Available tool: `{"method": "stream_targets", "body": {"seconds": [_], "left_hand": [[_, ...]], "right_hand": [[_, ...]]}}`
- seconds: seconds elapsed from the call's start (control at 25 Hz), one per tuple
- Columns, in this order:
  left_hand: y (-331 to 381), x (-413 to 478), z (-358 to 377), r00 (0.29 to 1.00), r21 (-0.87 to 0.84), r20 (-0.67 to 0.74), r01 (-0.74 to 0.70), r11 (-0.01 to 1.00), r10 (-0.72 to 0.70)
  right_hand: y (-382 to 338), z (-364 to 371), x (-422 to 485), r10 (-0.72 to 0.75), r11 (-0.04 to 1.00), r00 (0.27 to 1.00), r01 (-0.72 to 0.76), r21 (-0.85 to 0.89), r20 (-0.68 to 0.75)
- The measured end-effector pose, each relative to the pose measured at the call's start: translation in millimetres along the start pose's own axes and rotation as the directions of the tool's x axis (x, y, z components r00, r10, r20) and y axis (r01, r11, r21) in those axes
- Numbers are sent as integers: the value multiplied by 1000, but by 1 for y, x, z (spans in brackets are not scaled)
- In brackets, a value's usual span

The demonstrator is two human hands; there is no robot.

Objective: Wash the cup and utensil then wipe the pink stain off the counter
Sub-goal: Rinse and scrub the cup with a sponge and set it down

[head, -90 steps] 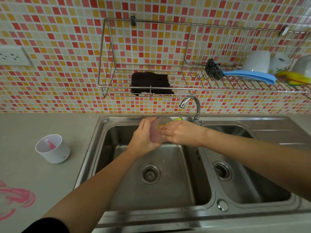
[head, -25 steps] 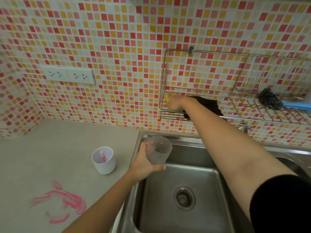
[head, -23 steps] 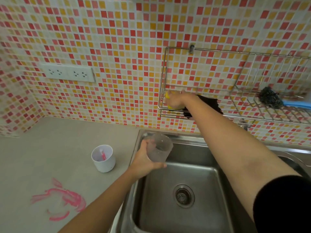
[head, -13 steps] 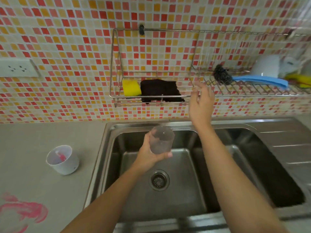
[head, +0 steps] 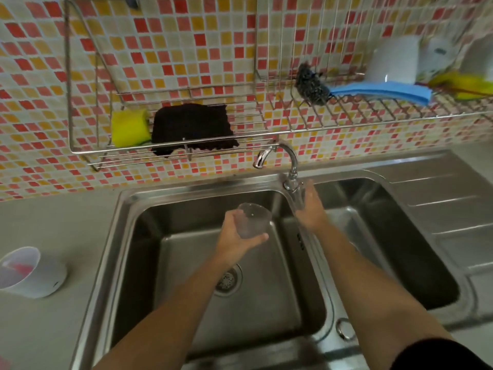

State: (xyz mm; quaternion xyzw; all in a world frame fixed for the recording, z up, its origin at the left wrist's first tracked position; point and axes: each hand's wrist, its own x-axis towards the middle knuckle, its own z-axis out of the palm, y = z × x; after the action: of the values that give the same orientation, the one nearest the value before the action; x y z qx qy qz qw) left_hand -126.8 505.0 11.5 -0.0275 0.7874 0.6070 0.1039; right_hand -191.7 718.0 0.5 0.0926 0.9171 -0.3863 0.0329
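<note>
Left hand (head: 238, 240): grip curled round cup (head: 253, 221), over left sink (head: 266, 305) basin, just left of faucet (head: 291, 159) | right hand (head: 310, 209): at faucet base, blurred, grip unreadable | white cup (head: 32, 276): on surface (head: 66, 222), well left.

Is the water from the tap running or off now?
Off, it appears: no stream shows below the spout of the tap. The right hand, blurred, is at its base; the left hand holds the cup.
</note>
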Motion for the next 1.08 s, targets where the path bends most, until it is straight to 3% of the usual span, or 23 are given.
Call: {"method": "stream_targets", "body": {"seconds": [0.12, 0.2, 0.28, 0.4, 0.52, 0.64, 0.72, 0.8, 0.88, 1.0, 1.08], "left_hand": [[7, 21, 2, 998, 46, -63, 6, 999, -4], [8, 33, 3, 998, 91, -63, 9, 996, -3], [10, 40, 5, 998, 111, -59, 12, 994, -5], [19, 49, 7, 998, 137, -60, 39, 990, -31], [30, 60, 9, 997, 157, -65, 47, 987, -37], [40, 64, 12, 997, 168, 47, 58, 984, -67], [38, 67, 6, 980, 283, 150, 86, 955, -132], [33, 72, -5, 966, 480, 147, 120, 869, -215], [34, 76, -11, 974, 645, 91, 100, 758, -206], [43, 82, -10, 981, 639, 157, -17, 769, -109], [49, 83, -11, 953, 626, 260, -44, 778, -154]], "right_hand": [[5, 9, 19, -164, 970, 978, 183, -162, 128], [11, 21, 21, -270, 841, 927, 358, -405, 260], [15, 30, 22, -243, 720, 906, 408, -561, 347], [14, 36, 27, -171, 685, 910, 385, -618, 377], [25, 41, 15, -208, 744, 941, 329, -582, 267], [53, 47, -14, -80, 821, 994, 112, -560, 80], [67, 51, -25, 17, 843, 999, 8, -538, 41], [71, 52, -26, 30, 856, 999, -6, -517, 38], [71, 52, -25, 13, 866, 1000, -1, -500, 21], [71, 52, -26, 14, 870, 1000, -13, -493, -2], [71, 52, -26, 19, 871, 1000, -16, -490, 0]]}}
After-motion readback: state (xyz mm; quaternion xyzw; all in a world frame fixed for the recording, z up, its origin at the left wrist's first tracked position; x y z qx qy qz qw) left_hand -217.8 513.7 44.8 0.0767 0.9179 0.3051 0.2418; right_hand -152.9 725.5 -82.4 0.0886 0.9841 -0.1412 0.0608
